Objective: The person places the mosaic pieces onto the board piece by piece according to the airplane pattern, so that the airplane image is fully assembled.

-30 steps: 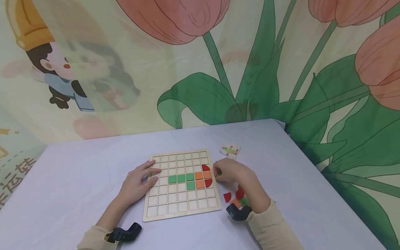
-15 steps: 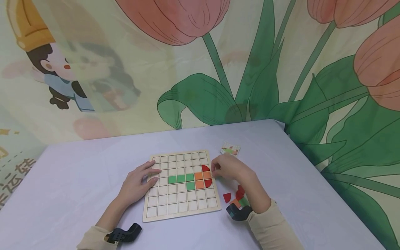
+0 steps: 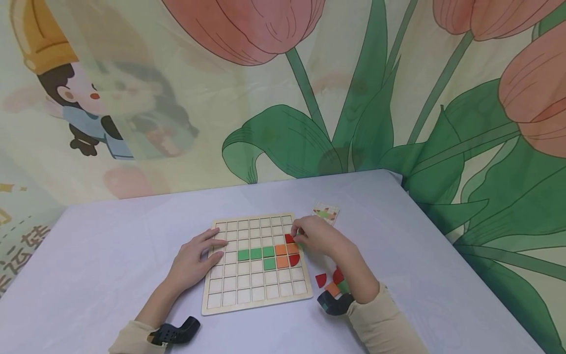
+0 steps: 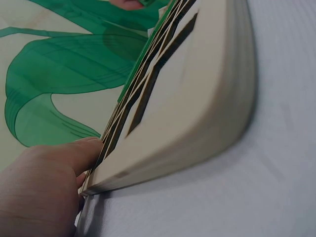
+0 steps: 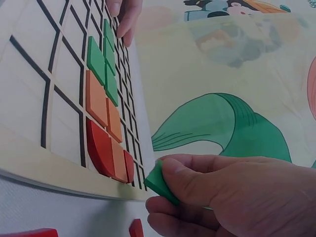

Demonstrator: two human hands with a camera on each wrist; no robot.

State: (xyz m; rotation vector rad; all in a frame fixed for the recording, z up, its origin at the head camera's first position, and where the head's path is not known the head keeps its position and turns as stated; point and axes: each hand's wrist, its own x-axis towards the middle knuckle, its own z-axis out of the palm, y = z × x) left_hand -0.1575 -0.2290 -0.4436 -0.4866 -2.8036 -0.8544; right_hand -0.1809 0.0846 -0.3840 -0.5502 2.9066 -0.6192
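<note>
Pinching a small green piece (image 5: 160,183) between thumb and fingertips, the right hand (image 3: 320,236) hangs at the right edge of the grid board (image 3: 242,282), with no other piece visible in its grip. The relation that matters is this: the green piece sits at the hand's leftward tip, tilted rather than flat, beside the upper red quarter-round (image 3: 289,238) and the orange squares (image 3: 281,250), and the board spreads away to the left. It looks raised off the board, though its exact height cannot be told. The row of green squares (image 3: 256,253) and orange runs lengthwise left to right, its orange end nearest the right hand. The left hand (image 3: 196,255) rests across the opposite border, fingers loosely extended and spread, holding no piece. Nearer the right wrist, loose pieces (image 3: 321,280) in red, orange and green lie on the white-covered surface (image 3: 132,255); a small pattern card (image 3: 326,212) lies just beyond the right hand. Behind stands a backdrop (image 3: 274,29) of large tulips, with a cartoon figure on the left.
</note>
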